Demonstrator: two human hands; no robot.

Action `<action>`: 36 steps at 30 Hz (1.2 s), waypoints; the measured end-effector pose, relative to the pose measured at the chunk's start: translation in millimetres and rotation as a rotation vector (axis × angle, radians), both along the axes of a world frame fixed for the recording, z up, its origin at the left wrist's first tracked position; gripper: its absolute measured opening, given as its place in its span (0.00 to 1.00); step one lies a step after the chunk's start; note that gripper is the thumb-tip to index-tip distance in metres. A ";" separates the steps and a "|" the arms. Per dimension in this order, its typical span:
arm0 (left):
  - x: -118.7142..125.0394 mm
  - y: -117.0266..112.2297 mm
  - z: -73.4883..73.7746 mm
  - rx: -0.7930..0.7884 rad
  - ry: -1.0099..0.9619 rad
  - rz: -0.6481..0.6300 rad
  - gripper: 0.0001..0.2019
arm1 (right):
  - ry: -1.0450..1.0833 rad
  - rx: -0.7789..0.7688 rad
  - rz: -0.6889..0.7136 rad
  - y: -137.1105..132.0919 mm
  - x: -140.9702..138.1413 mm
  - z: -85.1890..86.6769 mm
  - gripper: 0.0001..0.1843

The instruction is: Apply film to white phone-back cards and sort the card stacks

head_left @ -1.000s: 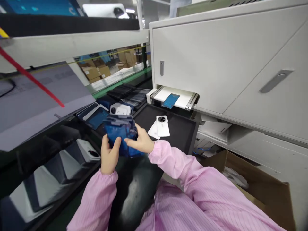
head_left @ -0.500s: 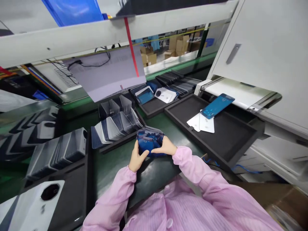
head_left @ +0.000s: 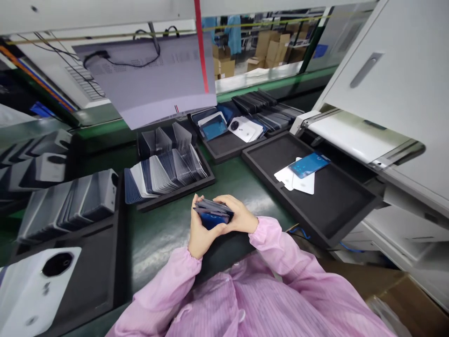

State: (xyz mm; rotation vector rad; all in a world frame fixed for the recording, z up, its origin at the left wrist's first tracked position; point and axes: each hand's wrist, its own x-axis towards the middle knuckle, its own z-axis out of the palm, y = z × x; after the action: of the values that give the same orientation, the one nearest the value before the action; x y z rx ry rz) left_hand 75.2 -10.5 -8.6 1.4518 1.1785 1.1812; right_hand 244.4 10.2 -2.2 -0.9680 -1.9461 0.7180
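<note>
Between my two hands is a stack of dark blue, glossy phone back panels (head_left: 212, 219), held a little above the green bench top. My left hand (head_left: 199, 234) is closed around the stack's left side, fingers at its far edge. On the opposite side my right hand (head_left: 239, 214) grips it, thumb along the near edge and fingers over the back. Left of and beyond the hands, a black tray (head_left: 178, 188) holds rows of similar panels standing on edge. To the right, a blue panel (head_left: 308, 164) overlaps white panels (head_left: 304, 184) in another black tray (head_left: 329, 206).
A white machine (head_left: 393, 89) with a short conveyor (head_left: 365, 133) stands at the right. Further trays of panels fill the left side, with a large white panel (head_left: 45, 281) nearest me. A hanging paper sheet (head_left: 150, 79) and a red strap (head_left: 201, 51) are at the back.
The panels, fanned apart before, now sit closer together in a squared stack. The blue panel by the conveyor now lies lower in the right tray, over the white panels. The camera view has shifted.
</note>
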 end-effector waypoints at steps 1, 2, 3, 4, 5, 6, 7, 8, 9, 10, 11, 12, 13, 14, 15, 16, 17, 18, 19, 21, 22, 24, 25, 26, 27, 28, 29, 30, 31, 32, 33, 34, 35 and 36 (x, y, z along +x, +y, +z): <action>1.9 -2.8 3.1 -0.017 0.013 0.042 0.56 | -0.010 0.006 -0.011 -0.3 -0.6 0.1 0.40; 4.2 -5.7 5.2 -0.032 0.017 0.091 0.58 | -0.014 0.016 -0.028 -0.7 -1.7 -0.3 0.39; 6.6 -8.7 6.5 -0.038 0.012 0.148 0.60 | -0.021 0.030 -0.038 -1.2 -2.8 -0.9 0.38; 9.0 -11.7 6.8 -0.032 -0.005 0.207 0.61 | -0.033 0.042 -0.040 -1.6 -3.9 -1.4 0.39; 11.3 -14.2 6.2 -0.012 -0.030 0.253 0.63 | -0.050 0.048 -0.030 -1.6 -4.6 -1.5 0.41; 13.1 -16.1 5.0 0.020 -0.061 0.274 0.64 | -0.069 0.046 -0.003 -0.9 -4.7 -1.0 0.44; 14.2 -16.8 3.1 0.060 -0.092 0.272 0.65 | -0.089 0.042 0.045 0.7 -4.2 0.2 0.48; 14.4 -16.2 1.0 0.107 -0.117 0.250 0.66 | -0.104 0.039 0.107 3.3 -3.1 1.9 0.52; 13.7 -14.1 -1.4 0.145 -0.131 0.207 0.68 | -0.115 0.038 0.173 7.0 -1.6 3.8 0.55; 12.1 -10.6 -3.8 0.168 -0.133 0.146 0.68 | -0.122 0.039 0.238 11.5 -0.1 5.7 0.58; 9.8 -5.8 -6.1 0.186 -0.128 0.086 0.69 | -0.128 0.042 0.297 16.5 1.1 7.2 0.61; 7.3 -0.4 -8.1 0.190 -0.112 0.031 0.69 | -0.129 0.043 0.341 21.6 1.8 8.0 0.64; 4.9 5.0 -9.8 0.197 -0.088 -0.008 0.71 | -0.122 0.039 0.365 26.4 1.8 7.8 0.67; 3.0 9.8 -11.0 0.215 -0.067 -0.022 0.74 | -0.101 0.024 0.371 30.4 1.1 6.7 0.70; 1.7 13.6 -11.8 0.223 -0.043 -0.023 0.76 | -0.065 -0.001 0.367 33.5 -0.1 4.8 0.73; 1.2 15.8 -12.0 0.230 -0.026 -0.007 0.76 | -0.019 -0.035 0.361 35.7 -1.6 2.4 0.75; 1.1 16.5 -11.8 0.231 -0.014 0.011 0.74 | 0.027 -0.078 0.362 37.2 -3.2 -0.1 0.78; 1.4 15.8 -11.3 0.225 -0.007 0.025 0.70 | 0.063 -0.121 0.376 38.1 -4.6 -2.1 0.80; 1.5 14.1 -10.4 0.219 -0.009 0.030 0.67 | 0.086 -0.160 0.409 38.8 -5.5 -3.4 0.82; 0.4 9.4 -7.5 0.216 -0.019 0.011 0.61 | 0.105 -0.212 0.498 40.5 -6.0 -3.0 0.82; -1.2 7.4 -5.7 0.222 -0.013 0.000 0.59 | 0.107 -0.227 0.544 41.9 -5.8 -1.6 0.80; -6.5 5.8 -1.4 0.242 0.046 -0.005 0.56 | 0.107 -0.247 0.608 45.8 -5.3 2.0 0.76; -9.9 6.3 0.8 0.253 0.093 -0.002 0.56 | 0.101 -0.254 0.624 48.1 -5.3 3.5 0.74; -13.5 7.7 3.0 0.263 0.145 -0.002 0.55 | 0.090 -0.260 0.631 50.4 -5.7 4.4 0.73; -17.0 9.6 5.1 0.266 0.189 -0.013 0.55 | 0.085 -0.265 0.634 52.6 -6.4 4.7 0.72; -20.3 12.0 6.9 0.259 0.216 -0.037 0.55 | 0.088 -0.270 0.632 54.5 -7.4 4.7 0.71; -23.1 14.4 8.4 0.238 0.221 -0.066 0.55 | 0.098 -0.275 0.631 56.1 -8.6 4.3 0.70; -25.5 16.7 9.5 0.204 0.197 -0.086 0.55 | 0.109 -0.276 0.627 57.2 -10.0 3.9 0.69; -27.3 18.5 10.0 0.161 0.151 -0.094 0.54 | 0.119 -0.271 0.618 58.0 -11.5 3.7 0.67; -28.5 19.8 10.1 0.118 0.089 -0.089 0.54 | 0.126 -0.262 0.606 58.4 -13.0 3.5 0.65; -29.2 20.3 9.6 0.081 0.020 -0.075 0.54 | 0.130 -0.252 0.590 58.6 -14.6 3.6 0.63; -29.6 20.3 8.7 0.058 -0.041 -0.057 0.53 | 0.133 -0.240 0.572 58.6 -16.2 3.6 0.63; -29.8 19.7 7.5 0.050 -0.089 -0.043 0.52 | 0.137 -0.232 0.555 58.5 -17.9 3.7 0.62; -29.8 18.8 6.3 0.054 -0.121 -0.039 0.51 | 0.138 -0.229 0.549 58.4 -19.7 3.6 0.63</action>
State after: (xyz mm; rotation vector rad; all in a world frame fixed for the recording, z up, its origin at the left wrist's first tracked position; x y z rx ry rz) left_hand 45.3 8.3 -2.3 1.4158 1.0386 1.2649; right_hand 224.8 68.6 1.4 -0.4858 -2.0487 1.3036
